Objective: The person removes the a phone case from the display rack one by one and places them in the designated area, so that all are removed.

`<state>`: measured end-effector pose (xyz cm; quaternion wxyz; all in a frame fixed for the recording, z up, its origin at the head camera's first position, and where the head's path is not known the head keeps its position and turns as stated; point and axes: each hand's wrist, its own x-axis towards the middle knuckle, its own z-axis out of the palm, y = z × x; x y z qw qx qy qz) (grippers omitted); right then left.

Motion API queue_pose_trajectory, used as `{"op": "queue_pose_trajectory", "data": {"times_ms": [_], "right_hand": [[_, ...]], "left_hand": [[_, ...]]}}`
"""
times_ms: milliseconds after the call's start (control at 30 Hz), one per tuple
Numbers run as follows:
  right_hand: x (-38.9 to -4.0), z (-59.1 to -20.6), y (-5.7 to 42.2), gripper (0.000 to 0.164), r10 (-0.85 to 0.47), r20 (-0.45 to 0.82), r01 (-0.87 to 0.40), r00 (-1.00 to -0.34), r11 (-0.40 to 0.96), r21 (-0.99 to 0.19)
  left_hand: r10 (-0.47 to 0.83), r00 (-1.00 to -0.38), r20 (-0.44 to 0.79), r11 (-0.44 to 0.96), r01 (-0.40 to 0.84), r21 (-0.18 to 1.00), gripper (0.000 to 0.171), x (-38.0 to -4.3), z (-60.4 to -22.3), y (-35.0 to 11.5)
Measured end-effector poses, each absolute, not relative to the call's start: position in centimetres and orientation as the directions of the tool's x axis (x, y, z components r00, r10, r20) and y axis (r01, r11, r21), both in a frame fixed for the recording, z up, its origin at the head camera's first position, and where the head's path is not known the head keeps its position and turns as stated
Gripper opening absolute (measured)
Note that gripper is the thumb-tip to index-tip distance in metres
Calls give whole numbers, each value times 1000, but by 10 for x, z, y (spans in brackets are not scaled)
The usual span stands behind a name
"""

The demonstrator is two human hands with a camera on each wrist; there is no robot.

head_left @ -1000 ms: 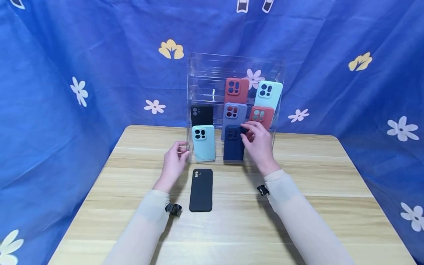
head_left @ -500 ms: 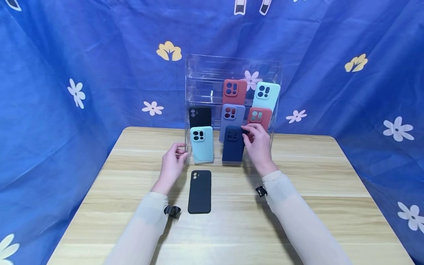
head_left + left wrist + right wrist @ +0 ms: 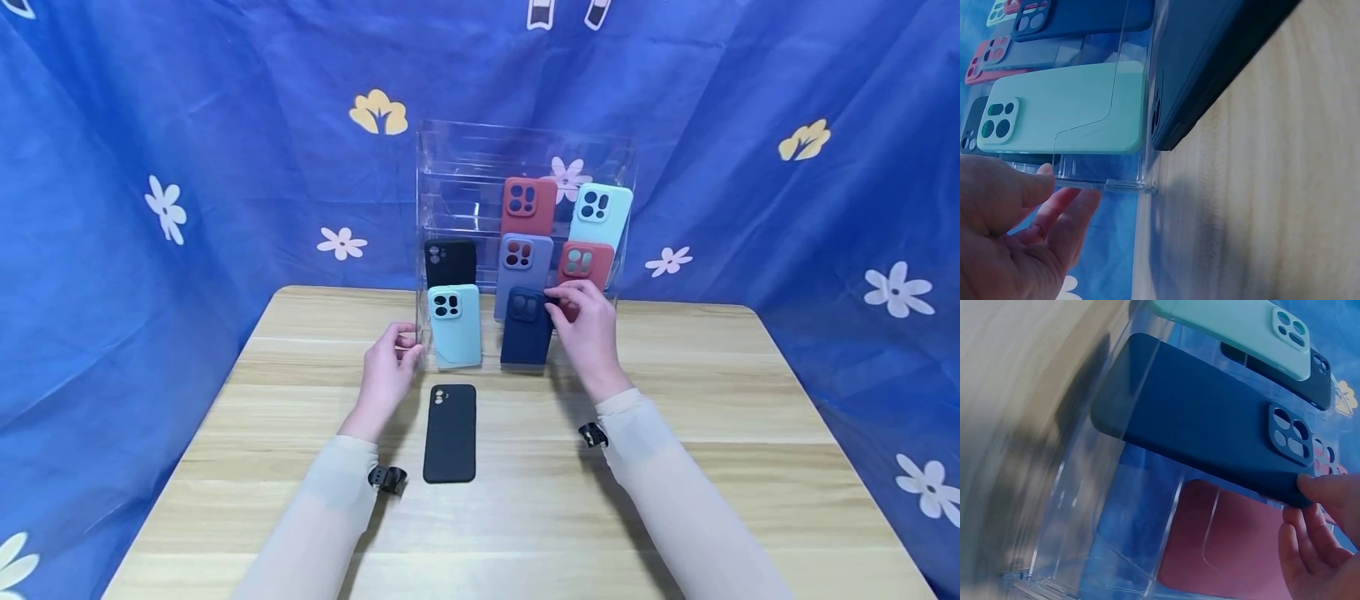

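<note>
A navy phone case (image 3: 526,329) stands in the front tier of a clear acrylic display rack (image 3: 457,137). My right hand (image 3: 588,329) pinches its upper right corner between thumb and fingers; the right wrist view shows the case's lower end (image 3: 1113,406) behind the rack's clear front lip. On the rack's left side, my left hand (image 3: 390,362) grips the clear side panel, thumb on one face and fingers on the other. Beside that hand, a mint phone case (image 3: 1072,112) sits in the front tier. A black phone case (image 3: 450,433) lies on the table before the rack.
Higher tiers hold a black case (image 3: 450,262), a lavender case (image 3: 528,271), two red cases, one (image 3: 528,204) above the lavender, and a light mint case (image 3: 602,212) at upper right. A blue patterned curtain (image 3: 247,167) hangs behind the wooden table (image 3: 675,500).
The navy case's top has leaned slightly right within the rack, with my right hand still on its corner. My left hand keeps its place. The head view has shifted a little.
</note>
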<state>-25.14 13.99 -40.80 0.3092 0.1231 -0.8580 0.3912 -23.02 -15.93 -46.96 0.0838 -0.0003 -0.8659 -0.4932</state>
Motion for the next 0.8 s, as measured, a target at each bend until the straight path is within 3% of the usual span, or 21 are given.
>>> {"op": "queue_pose_trajectory", "data": {"times_ms": [400,800], "right_hand": [[-243,-391,133,17,18,544,-405,-839,647,-646],[-225,-372,132,17,7,578,-445,-816,630,-636]], "left_hand": [[-95,-983,157,523,85,848,35,-228,-471,-163],[-88,-982,165,518,96,850,34,-229,-468,-159]]}}
